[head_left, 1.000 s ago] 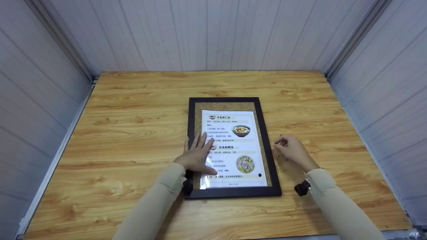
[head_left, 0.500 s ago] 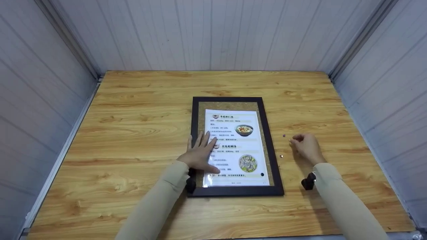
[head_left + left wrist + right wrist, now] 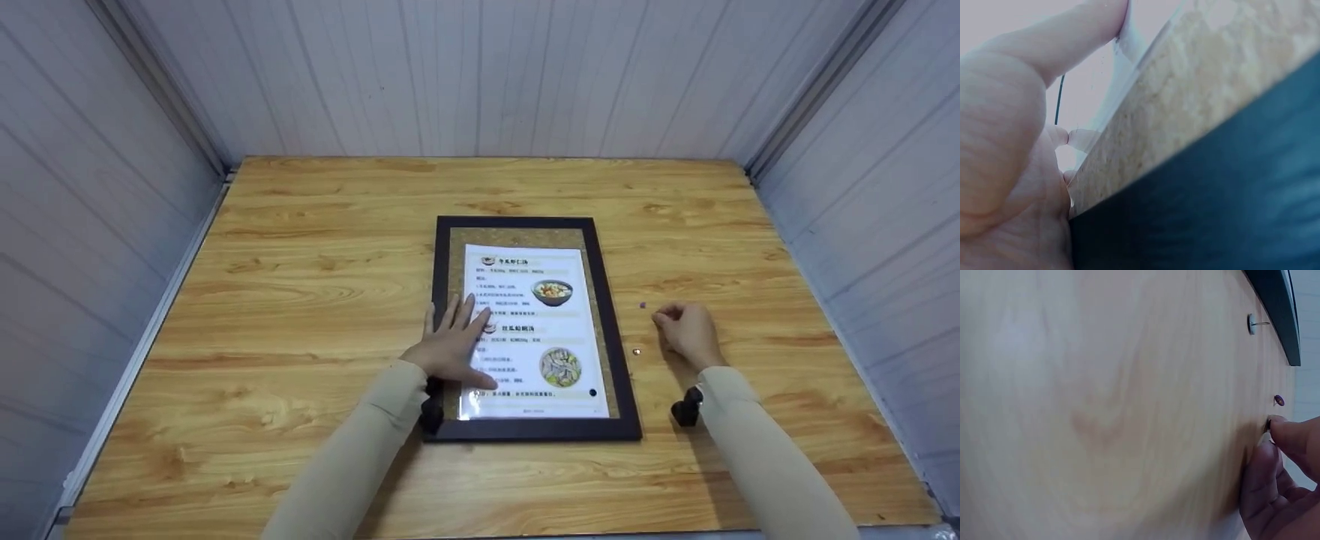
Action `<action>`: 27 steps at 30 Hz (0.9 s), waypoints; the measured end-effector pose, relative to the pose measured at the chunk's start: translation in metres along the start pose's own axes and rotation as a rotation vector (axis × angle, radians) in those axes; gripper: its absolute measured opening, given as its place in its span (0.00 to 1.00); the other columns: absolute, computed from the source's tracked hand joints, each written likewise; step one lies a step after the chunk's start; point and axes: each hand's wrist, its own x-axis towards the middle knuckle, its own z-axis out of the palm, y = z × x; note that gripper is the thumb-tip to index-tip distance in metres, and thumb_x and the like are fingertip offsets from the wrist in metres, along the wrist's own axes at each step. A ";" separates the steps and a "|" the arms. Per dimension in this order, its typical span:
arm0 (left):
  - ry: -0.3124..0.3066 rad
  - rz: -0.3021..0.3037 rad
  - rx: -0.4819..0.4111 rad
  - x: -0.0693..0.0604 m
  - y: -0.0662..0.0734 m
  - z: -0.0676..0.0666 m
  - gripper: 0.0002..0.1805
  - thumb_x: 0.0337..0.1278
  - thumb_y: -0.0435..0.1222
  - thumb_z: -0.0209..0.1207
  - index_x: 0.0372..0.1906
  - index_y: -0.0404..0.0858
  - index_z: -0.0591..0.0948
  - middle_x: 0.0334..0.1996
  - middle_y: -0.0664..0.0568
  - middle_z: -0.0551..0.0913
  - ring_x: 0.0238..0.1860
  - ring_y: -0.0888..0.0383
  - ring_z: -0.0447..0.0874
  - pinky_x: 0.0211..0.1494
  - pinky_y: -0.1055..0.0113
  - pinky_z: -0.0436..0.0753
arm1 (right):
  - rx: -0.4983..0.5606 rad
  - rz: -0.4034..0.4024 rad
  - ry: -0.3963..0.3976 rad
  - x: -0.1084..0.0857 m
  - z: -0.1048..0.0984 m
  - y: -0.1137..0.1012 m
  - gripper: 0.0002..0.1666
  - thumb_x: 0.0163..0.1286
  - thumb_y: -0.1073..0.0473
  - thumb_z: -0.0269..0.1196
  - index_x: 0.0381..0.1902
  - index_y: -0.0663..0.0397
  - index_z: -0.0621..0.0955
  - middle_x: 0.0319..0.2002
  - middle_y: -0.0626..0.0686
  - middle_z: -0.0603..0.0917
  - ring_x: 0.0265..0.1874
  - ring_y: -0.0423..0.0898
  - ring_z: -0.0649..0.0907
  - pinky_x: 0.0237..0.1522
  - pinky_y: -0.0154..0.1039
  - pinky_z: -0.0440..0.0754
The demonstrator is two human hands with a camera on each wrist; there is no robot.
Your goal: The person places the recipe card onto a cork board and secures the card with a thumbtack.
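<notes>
My left hand (image 3: 450,352) lies spread over the left side of a printed recipe sheet (image 3: 517,409), which rests on a dark-framed cork board (image 3: 525,429). The left wrist view shows its thumb touching the glossy sheet (image 3: 1086,107) beside bare cork (image 3: 1185,95). A black round tack head (image 3: 592,392) sits near the sheet's lower right corner. To the right of the board, my right hand (image 3: 688,335) pinches a small dark thumbtack (image 3: 1268,423) between thumb and forefinger, just at the tabletop. Near its fingertips lie a purple thumbtack (image 3: 1279,400) and a silver thumbtack (image 3: 1251,324), point outward.
The wood-grain table (image 3: 322,247) extends around the board on all sides. Pale panelled walls (image 3: 495,75) enclose it at the back, left and right.
My right hand has moved right, away from the board's edge, and its fingers have come down at the tabletop. The purple and silver tacks have come into view. My left hand stays on the sheet.
</notes>
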 end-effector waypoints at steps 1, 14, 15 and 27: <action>0.001 0.000 0.002 0.000 0.000 0.001 0.70 0.40 0.69 0.67 0.81 0.45 0.42 0.78 0.43 0.27 0.75 0.44 0.18 0.69 0.38 0.20 | 0.007 0.001 -0.001 -0.001 0.001 0.001 0.13 0.74 0.60 0.59 0.44 0.66 0.83 0.35 0.58 0.80 0.26 0.44 0.78 0.22 0.33 0.79; 0.004 0.008 -0.009 -0.001 0.001 0.000 0.69 0.40 0.68 0.68 0.81 0.44 0.43 0.78 0.42 0.28 0.76 0.43 0.19 0.68 0.38 0.19 | 0.256 0.040 -0.048 -0.009 -0.003 -0.010 0.14 0.72 0.64 0.60 0.46 0.73 0.80 0.37 0.61 0.84 0.26 0.42 0.86 0.32 0.37 0.86; 0.005 0.009 -0.008 -0.001 0.001 -0.001 0.69 0.41 0.68 0.68 0.81 0.44 0.43 0.78 0.42 0.28 0.76 0.43 0.19 0.68 0.38 0.19 | 0.249 0.024 -0.049 -0.009 -0.002 -0.012 0.14 0.72 0.63 0.61 0.46 0.73 0.80 0.38 0.62 0.85 0.27 0.42 0.86 0.32 0.37 0.86; 0.028 0.000 0.001 0.002 0.000 0.003 0.70 0.38 0.69 0.69 0.81 0.44 0.44 0.78 0.42 0.29 0.76 0.43 0.19 0.69 0.39 0.20 | 0.394 -0.009 -0.057 -0.001 0.006 -0.036 0.17 0.71 0.58 0.64 0.45 0.71 0.80 0.34 0.56 0.84 0.28 0.42 0.85 0.32 0.35 0.86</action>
